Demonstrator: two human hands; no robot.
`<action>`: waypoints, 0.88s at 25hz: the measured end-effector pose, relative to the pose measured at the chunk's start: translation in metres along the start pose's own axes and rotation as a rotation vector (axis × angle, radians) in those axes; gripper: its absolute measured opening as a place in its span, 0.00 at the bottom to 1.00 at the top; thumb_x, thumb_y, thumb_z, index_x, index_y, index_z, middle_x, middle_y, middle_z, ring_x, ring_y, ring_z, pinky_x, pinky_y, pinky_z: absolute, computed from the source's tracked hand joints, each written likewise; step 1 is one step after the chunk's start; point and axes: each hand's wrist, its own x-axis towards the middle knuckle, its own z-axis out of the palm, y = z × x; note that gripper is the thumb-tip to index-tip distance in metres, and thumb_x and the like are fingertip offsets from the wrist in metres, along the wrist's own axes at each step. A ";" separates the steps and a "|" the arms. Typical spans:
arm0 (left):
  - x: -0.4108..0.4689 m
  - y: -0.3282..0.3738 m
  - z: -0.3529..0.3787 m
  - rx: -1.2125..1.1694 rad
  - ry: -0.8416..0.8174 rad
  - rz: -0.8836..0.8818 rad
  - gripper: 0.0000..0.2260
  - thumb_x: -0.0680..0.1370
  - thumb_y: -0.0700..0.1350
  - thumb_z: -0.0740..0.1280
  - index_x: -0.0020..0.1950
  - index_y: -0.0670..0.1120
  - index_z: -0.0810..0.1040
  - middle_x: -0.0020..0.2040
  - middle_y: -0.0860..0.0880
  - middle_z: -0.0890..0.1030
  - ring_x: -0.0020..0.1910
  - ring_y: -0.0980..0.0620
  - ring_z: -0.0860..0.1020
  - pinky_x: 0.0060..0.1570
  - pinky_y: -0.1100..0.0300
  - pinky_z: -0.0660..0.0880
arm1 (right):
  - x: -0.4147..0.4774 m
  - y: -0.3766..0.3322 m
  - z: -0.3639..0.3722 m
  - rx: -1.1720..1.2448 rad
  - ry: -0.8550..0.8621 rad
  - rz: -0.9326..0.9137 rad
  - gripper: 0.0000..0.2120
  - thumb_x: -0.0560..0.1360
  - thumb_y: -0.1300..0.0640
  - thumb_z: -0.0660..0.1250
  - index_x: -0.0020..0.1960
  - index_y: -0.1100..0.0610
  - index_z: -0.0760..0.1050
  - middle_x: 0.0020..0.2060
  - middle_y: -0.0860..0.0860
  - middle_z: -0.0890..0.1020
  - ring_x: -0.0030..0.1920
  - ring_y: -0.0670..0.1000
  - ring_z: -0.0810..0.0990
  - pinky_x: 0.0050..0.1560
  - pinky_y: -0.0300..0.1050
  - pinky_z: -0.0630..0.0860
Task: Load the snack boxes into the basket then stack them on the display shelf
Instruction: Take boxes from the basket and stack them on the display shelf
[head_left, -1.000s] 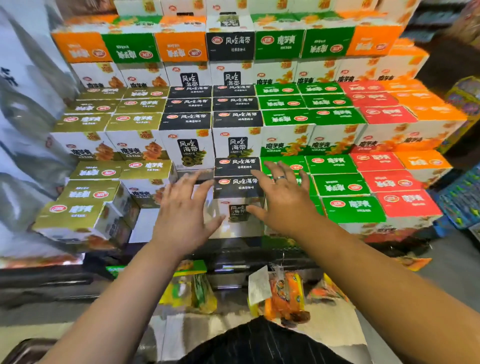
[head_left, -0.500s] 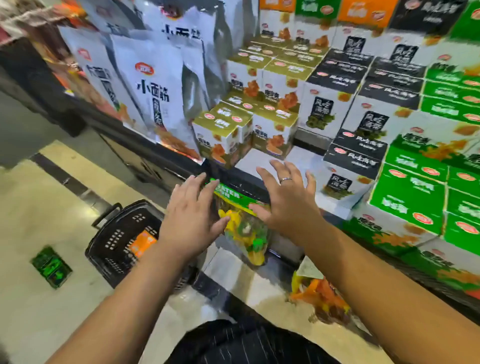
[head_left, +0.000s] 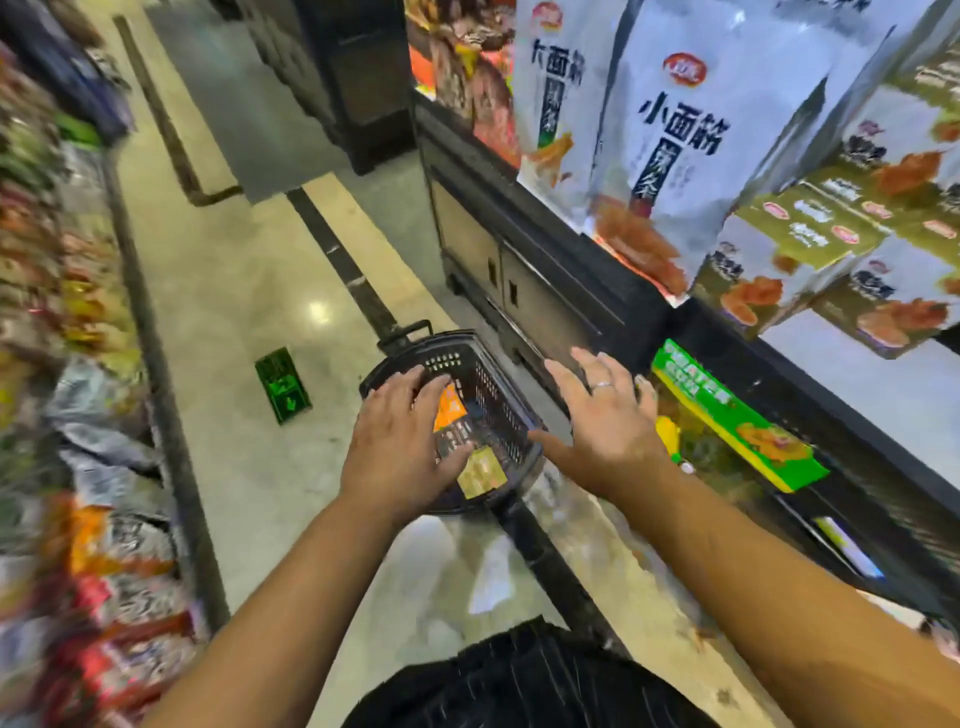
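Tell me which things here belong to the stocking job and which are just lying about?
Part of the job:
black plastic mesh basket on the floor
orange-and-black snack box inside it
olive-lidded cardboard snack boxes on the shelf
left hand, right hand, both empty

Just lying about:
tall white snack bags
flat green rectangle on the floor
green-topped hanging packet

Basket (head_left: 498, 410) on the floor (head_left: 249, 291) ahead of me, boxes (head_left: 480, 475) inside it. My left hand (head_left: 400, 441) is over the basket's left side; my right hand (head_left: 602, 421) is just right of its rim, between basket and shelf (head_left: 857, 374). The shelf runs along my right and carries shelf boxes (head_left: 769, 260), with bags (head_left: 670, 130) farther along. A packet (head_left: 727, 421) hangs below the shelf edge, beside my right hand. A small object (head_left: 283, 384) lies on the floor left of the basket. A rack (head_left: 62, 312) lines my far left.
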 end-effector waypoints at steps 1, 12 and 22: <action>-0.002 -0.023 0.000 0.005 -0.006 -0.012 0.34 0.71 0.64 0.62 0.71 0.44 0.71 0.68 0.39 0.73 0.67 0.36 0.72 0.67 0.40 0.69 | 0.009 -0.021 0.010 0.015 0.029 -0.016 0.35 0.73 0.34 0.60 0.76 0.48 0.61 0.76 0.53 0.62 0.76 0.58 0.59 0.72 0.63 0.57; 0.025 -0.162 0.047 -0.054 -0.219 -0.063 0.35 0.71 0.57 0.73 0.74 0.46 0.67 0.73 0.40 0.68 0.72 0.39 0.67 0.72 0.46 0.63 | 0.085 -0.088 0.112 0.037 -0.277 0.104 0.39 0.75 0.37 0.64 0.79 0.49 0.52 0.77 0.52 0.57 0.76 0.57 0.56 0.72 0.57 0.59; 0.139 -0.191 0.143 -0.106 -0.469 -0.141 0.34 0.75 0.57 0.69 0.77 0.50 0.61 0.76 0.46 0.64 0.75 0.45 0.61 0.74 0.50 0.61 | 0.214 -0.056 0.218 0.184 -0.522 0.186 0.39 0.76 0.39 0.64 0.79 0.53 0.51 0.77 0.54 0.58 0.74 0.59 0.58 0.71 0.56 0.61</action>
